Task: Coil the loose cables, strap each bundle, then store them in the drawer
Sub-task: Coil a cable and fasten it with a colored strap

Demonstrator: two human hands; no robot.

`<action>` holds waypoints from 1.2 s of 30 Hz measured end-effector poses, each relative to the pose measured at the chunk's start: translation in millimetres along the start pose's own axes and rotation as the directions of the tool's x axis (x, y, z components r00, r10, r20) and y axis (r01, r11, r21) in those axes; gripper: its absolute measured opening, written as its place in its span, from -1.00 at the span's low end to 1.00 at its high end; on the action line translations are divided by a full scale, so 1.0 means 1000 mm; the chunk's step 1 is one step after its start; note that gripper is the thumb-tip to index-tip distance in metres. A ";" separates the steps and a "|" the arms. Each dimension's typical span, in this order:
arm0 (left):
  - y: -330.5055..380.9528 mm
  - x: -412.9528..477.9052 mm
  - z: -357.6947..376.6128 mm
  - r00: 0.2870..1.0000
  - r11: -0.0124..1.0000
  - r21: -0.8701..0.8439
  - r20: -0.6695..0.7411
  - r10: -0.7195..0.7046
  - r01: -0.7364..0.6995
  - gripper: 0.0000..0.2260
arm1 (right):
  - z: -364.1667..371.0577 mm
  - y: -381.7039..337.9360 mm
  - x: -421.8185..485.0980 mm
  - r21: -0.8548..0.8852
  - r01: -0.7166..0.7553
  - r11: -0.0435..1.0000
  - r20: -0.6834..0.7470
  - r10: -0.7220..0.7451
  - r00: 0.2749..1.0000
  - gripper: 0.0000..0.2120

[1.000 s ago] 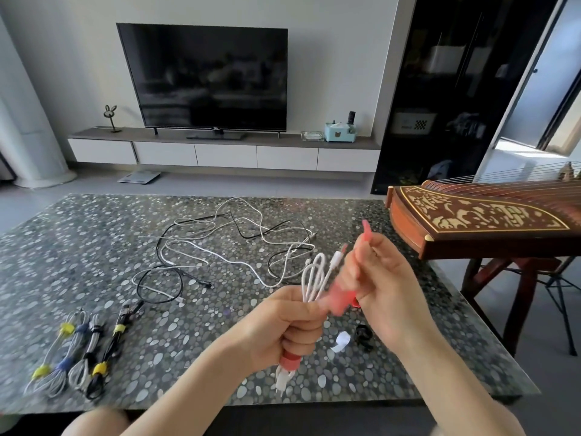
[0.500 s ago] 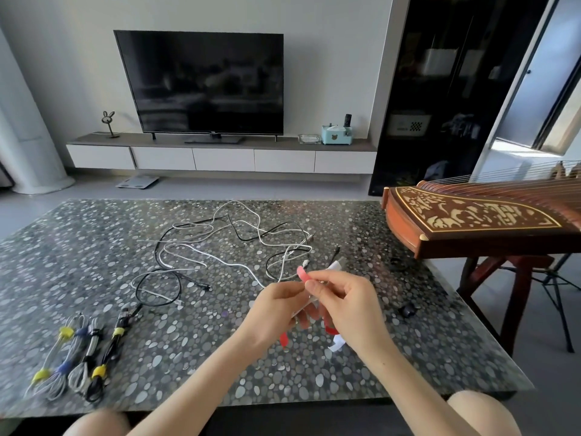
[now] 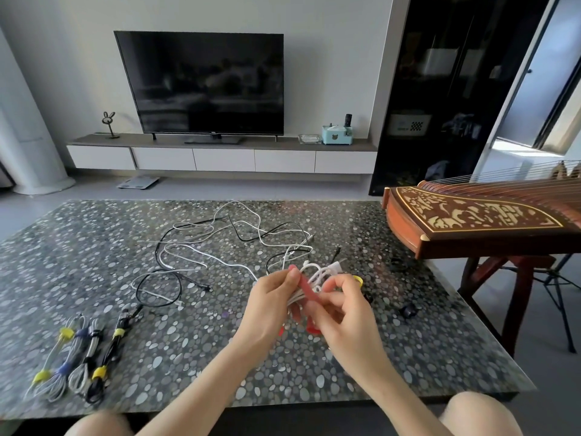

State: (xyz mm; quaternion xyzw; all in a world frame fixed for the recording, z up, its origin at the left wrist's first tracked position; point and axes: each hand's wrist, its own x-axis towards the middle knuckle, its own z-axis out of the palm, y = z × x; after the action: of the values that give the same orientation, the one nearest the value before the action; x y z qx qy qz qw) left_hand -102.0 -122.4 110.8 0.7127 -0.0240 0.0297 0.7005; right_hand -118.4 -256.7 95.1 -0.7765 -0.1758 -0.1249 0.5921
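Mid-strapping: white coil gripped in left hand just above the table, red strap pinched by right hand, hands close together. Seemingly done: several strapped bundles at near left. Left to do: loose tangle mid-table, then storing everything in the drawer.

The pebble-patterned table in front of me carried a tangle of loose white and black cables around its middle. Four strapped bundles lay side by side near its front left corner. Toward its right edge I saw two small dark pieces well apart, and a yellow ring nearer the middle.
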 end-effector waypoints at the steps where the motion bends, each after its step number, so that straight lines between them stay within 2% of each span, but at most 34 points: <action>1: 0.000 0.001 -0.001 1.000 1.000 0.025 -0.022 0.006 -0.005 -0.69 | -0.004 0.000 -0.002 0.002 -0.022 1.000 0.033 0.022 0.999 -0.80; 5: -0.006 0.003 0.000 0.999 0.984 0.173 -0.019 0.047 -0.043 -0.85 | -0.019 0.007 -0.007 -0.167 -0.071 0.983 0.093 0.087 0.992 -0.83; 8: -0.009 0.003 0.002 0.998 0.986 0.158 0.039 0.044 -0.050 -0.83 | -0.029 0.014 -0.010 -0.302 0.005 0.953 0.070 0.017 0.997 -0.83; 13: -0.006 0.003 0.002 0.990 0.987 0.147 0.129 0.052 -0.071 -0.85 | -0.042 0.030 -0.006 -0.402 0.061 0.913 0.038 -0.050 0.998 -0.93; 14: -0.007 0.003 0.002 0.988 0.986 0.148 0.145 0.052 -0.073 -0.85 | -0.044 0.033 -0.005 -0.422 0.049 0.905 0.037 -0.037 0.999 -0.86; 16: -0.006 0.002 0.002 0.982 0.988 0.135 0.183 0.052 -0.078 -0.85 | -0.045 0.040 -0.001 -0.379 -0.021 0.925 0.085 0.058 0.995 -0.76; 19: -0.005 -0.003 0.003 0.964 0.994 0.087 0.261 0.047 -0.072 -0.83 | -0.046 0.040 0.004 -0.066 -0.251 0.966 0.298 0.259 0.919 -0.76; 21: -0.004 -0.006 0.002 0.952 0.996 0.066 0.302 0.041 -0.064 -0.83 | -0.049 0.042 0.007 0.212 -0.418 0.883 0.395 0.314 0.864 -0.76; 24: -0.006 -0.008 -0.001 0.941 0.987 0.129 0.335 0.051 -0.099 -0.87 | -0.051 0.040 0.011 0.397 -0.512 0.762 0.358 0.385 0.851 -0.82; 27: -0.005 -0.007 -0.001 0.938 0.969 0.219 0.345 0.035 -0.116 -0.85 | -0.052 0.029 0.020 0.409 -0.498 0.764 0.281 0.414 0.866 -0.81; 31: 0.000 -0.004 -0.003 0.938 0.980 0.163 0.342 0.049 -0.111 -0.87 | -0.056 0.015 0.032 0.298 -0.458 0.838 0.247 0.396 0.885 -0.94; 34: -0.001 -0.004 -0.004 0.925 0.967 0.207 0.374 0.060 -0.146 -0.87 | -0.060 0.009 0.040 0.266 -0.499 0.825 0.256 0.439 0.861 -0.74; 36: -0.004 -0.004 -0.003 0.921 0.943 0.274 0.383 0.075 -0.190 -0.90 | -0.061 0.005 0.044 0.200 -0.498 0.844 0.308 0.428 0.849 -0.79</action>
State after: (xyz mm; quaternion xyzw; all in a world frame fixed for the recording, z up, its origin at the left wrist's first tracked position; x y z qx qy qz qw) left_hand -106.1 -119.4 106.5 0.8019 -0.1983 -0.0528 0.5611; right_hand -75.6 -311.4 125.3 -0.7161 -0.0705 0.1478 0.6785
